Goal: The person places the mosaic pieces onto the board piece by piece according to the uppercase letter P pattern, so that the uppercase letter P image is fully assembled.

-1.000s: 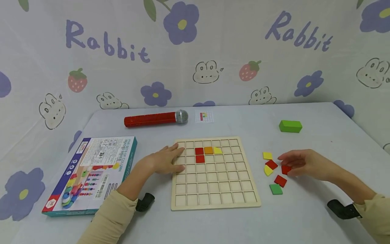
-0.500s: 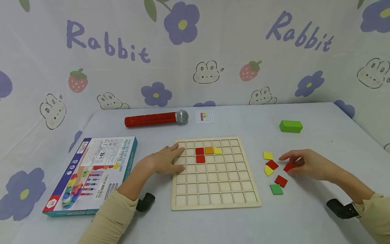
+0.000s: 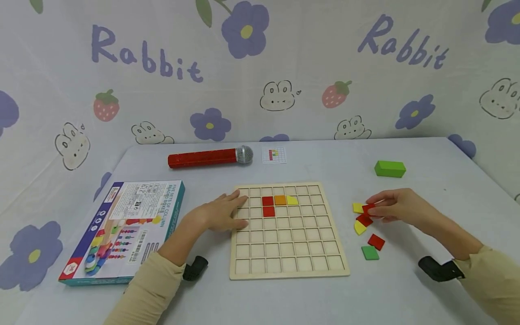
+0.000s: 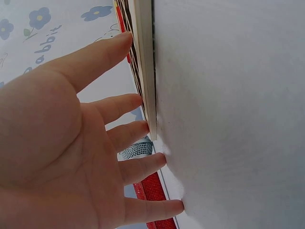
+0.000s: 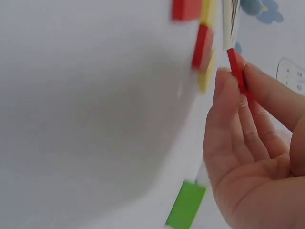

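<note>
My right hand (image 3: pixel 400 208) pinches a red square tile (image 5: pixel 236 71) between thumb and fingertips, raised above the table. Under and around it lie a yellow square tile (image 3: pixel 357 207), a red tile (image 3: pixel 364 220), a yellow rounded tile (image 3: pixel 359 228), another red tile (image 3: pixel 376 242) and a green tile (image 3: pixel 370 253). Spread flat, my left hand (image 3: pixel 217 212) rests at the left edge of a wooden grid board (image 3: pixel 290 275); its fingertips touch the rim in the left wrist view. Two red tiles (image 3: pixel 268 206), an orange tile (image 3: pixel 280 200) and a yellow rounded tile (image 3: pixel 292 200) sit in the board's cells.
A boxed set (image 3: pixel 122 234) lies at the left. Behind the board are a red microphone (image 3: pixel 203 158) and a small card (image 3: pixel 274 155) with a coloured grid pattern. A green block (image 3: pixel 390 169) stands at the back right. Patterned cloth hangs behind the table.
My right hand has picked the red tile up off the table and carried it left and slightly away, over the other loose tiles. The left hand has stayed on the board's edge.
</note>
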Demonstrator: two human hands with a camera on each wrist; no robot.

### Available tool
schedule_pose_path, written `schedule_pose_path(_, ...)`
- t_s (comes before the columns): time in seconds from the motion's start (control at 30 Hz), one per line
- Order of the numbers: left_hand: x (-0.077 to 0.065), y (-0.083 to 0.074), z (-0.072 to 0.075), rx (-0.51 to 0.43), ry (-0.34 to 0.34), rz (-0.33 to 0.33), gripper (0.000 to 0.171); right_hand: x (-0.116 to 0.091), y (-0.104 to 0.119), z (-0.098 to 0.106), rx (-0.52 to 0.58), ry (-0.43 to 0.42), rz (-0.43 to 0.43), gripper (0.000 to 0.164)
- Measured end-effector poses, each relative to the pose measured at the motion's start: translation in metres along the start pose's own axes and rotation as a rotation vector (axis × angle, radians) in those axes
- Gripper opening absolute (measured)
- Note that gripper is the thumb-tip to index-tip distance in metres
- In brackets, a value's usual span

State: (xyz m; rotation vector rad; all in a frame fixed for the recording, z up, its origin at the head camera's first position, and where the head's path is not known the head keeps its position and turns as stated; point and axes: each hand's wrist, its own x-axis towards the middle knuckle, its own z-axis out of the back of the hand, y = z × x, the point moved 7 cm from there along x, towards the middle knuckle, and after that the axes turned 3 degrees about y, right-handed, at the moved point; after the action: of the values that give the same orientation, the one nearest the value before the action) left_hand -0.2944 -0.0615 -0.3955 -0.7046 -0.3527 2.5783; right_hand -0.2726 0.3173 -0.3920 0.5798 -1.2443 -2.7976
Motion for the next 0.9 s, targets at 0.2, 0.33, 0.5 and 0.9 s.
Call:
schedule_pose_path(0.2, 0.0, 0.0, 0.0, -0.003, -0.003, 0.0, 0.071, 0.014, 0.023, -0.024, 0.137, 0.078, 0.005, 0.048)
schedule_pose_path(0.33, 0.0, 0.0, 0.0, -0.003, -0.001, 0.003, 0.071, 0.023, 0.041, -0.039, 0.156, 0.096, 0.011, 0.043)
schedule_pose_path(0.5, -0.001, -0.002, 0.0, -0.006, 0.003, -0.004, 0.071, 0.033, 0.065, -0.064, 0.224, 0.142, 0.034, 0.037)
schedule_pose_path(0.9, 0.0, 0.002, 0.0, -0.006, -0.006, -0.001, 0.071, 0.047, 0.11, -0.119, 0.349, 0.272, 0.078, 0.03)
